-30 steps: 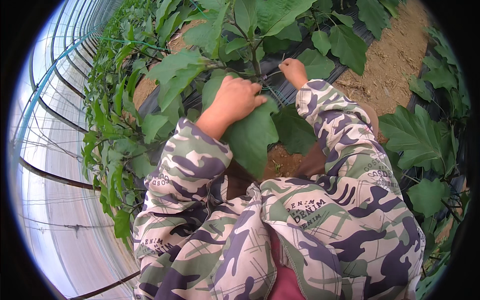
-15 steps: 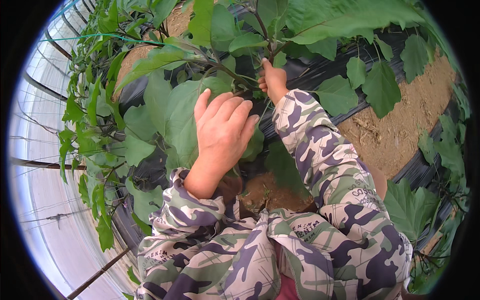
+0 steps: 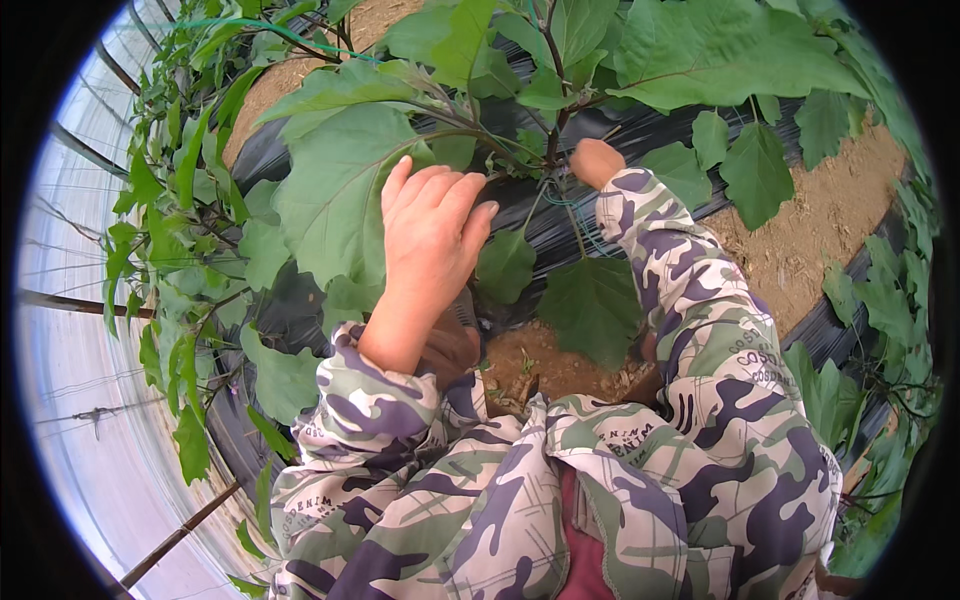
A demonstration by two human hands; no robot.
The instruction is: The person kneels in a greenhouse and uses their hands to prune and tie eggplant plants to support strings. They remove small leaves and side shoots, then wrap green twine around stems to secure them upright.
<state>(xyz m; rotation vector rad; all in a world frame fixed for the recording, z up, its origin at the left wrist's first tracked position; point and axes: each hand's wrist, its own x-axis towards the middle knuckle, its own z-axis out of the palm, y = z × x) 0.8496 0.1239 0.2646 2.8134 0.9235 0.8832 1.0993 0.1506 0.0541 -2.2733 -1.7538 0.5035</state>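
Note:
My left hand (image 3: 430,225) is open, its back toward me and its fingers stretched upward. It rests along the edge of a broad eggplant leaf (image 3: 345,190), just under a side branch (image 3: 455,132). My right hand (image 3: 597,162) is close to the right of the plant's dark main stem (image 3: 553,140). It is curled closed, and its fingertips and anything in them are hidden. Thin pale-green twine (image 3: 592,235) hangs in loops below that hand, beside the lower stem. A large drooping leaf (image 3: 592,310) hangs beneath the twine.
Black plastic mulch (image 3: 690,125) covers the planted bed. Bare soil (image 3: 800,215) lies to the right, with more eggplant foliage (image 3: 890,300) beyond. Leafy plants stand at left before a clear film wall (image 3: 90,370) with dark hoops. A green line (image 3: 250,22) crosses the upper left.
My right hand has moved from left of the main stem to its right side and curled in. The twine loops now show. My left hand stays beside the big leaf.

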